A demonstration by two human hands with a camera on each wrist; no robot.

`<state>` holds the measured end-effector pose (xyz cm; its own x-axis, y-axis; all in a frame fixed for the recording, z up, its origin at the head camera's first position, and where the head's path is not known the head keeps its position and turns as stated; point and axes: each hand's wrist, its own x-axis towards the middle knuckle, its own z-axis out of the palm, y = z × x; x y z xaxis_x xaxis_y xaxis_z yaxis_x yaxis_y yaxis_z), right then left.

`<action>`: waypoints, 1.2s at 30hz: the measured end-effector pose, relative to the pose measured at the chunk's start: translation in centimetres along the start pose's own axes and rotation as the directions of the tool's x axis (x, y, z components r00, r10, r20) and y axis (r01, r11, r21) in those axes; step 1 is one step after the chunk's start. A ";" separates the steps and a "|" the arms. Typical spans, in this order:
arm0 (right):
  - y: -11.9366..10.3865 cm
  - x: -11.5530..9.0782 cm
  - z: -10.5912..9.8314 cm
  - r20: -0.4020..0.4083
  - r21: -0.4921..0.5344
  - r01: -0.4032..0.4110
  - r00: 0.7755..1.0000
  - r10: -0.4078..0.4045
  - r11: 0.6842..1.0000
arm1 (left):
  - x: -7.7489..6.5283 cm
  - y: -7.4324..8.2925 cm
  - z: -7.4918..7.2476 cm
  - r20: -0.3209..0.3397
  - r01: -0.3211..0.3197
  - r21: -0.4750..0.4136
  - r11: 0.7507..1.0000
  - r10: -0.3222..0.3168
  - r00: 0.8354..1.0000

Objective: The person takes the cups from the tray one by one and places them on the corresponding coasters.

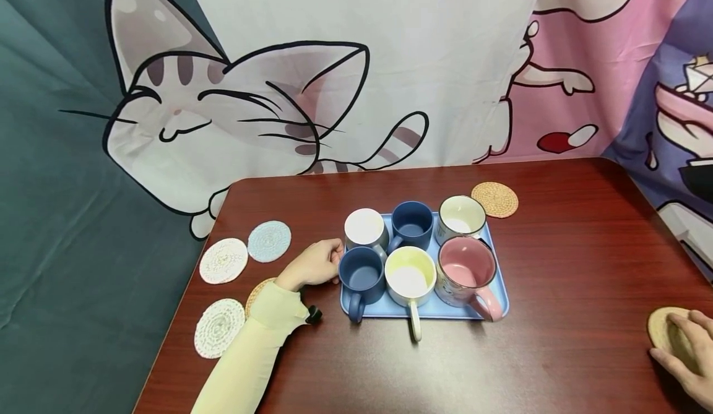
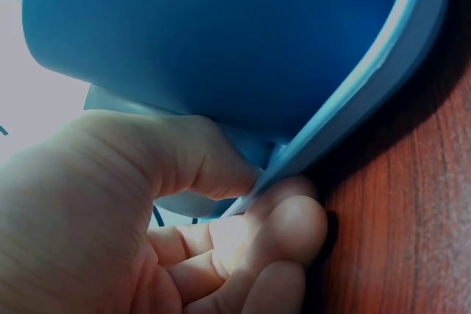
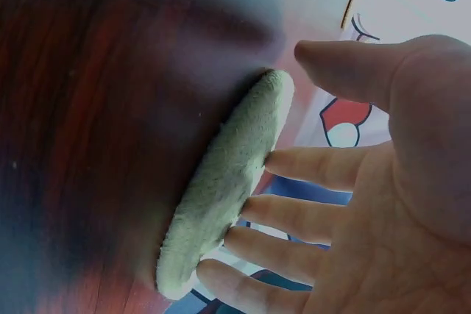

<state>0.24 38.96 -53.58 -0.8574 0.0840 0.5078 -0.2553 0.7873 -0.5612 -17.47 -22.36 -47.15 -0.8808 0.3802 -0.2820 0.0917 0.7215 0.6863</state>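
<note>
A light blue tray [image 1: 503, 290] bears several mugs: a pink mug [image 1: 468, 268], a pale yellow mug [image 1: 411, 276], a cream mug [image 1: 462, 217], a white-topped grey mug [image 1: 364, 227] and two dark blue mugs, one at the back [image 1: 412, 223] and one at the front left [image 1: 362, 271]. My left hand [image 1: 317, 262] pinches the tray's left rim, thumb inside and fingers outside, as the left wrist view shows beside a blue mug [image 2: 206, 42]. At the far right, the straight fingertips of my right hand [image 1: 696, 352] touch a thick, round beige coaster [image 3: 228, 182].
On the table's left lie a white coaster [image 1: 224, 261], a light blue coaster [image 1: 270, 241], another white woven coaster [image 1: 219, 328] and a tan coaster [image 1: 256, 293] partly under my left sleeve. One more tan coaster [image 1: 495, 200] lies behind the tray. A cat-print curtain [image 1: 445, 61] hangs along the back edge.
</note>
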 end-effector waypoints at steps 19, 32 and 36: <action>1.1 2.2 0.2 0.041 -0.037 0.178 0.983 -0.176 0.983 | 0.1 -0.1 0.1 -0.003 -0.019 0.000 1.000 0.019 1.000; 0.0 6.7 0.3 0.340 -0.294 0.271 0.926 -0.164 0.917 | 0.0 0.0 0.0 0.003 -0.025 -0.004 1.000 0.025 1.000; -1.0 8.8 1.1 0.428 -0.296 0.308 0.889 -0.163 0.904 | 0.1 -0.1 0.0 0.004 -0.026 -0.004 1.000 0.026 1.000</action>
<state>-7.50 38.29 -49.27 -0.9119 -0.3148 0.2632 -0.3625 0.9185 -0.1577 -17.54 -22.40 -47.25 -0.8764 0.4011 -0.2667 0.1129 0.7093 0.6958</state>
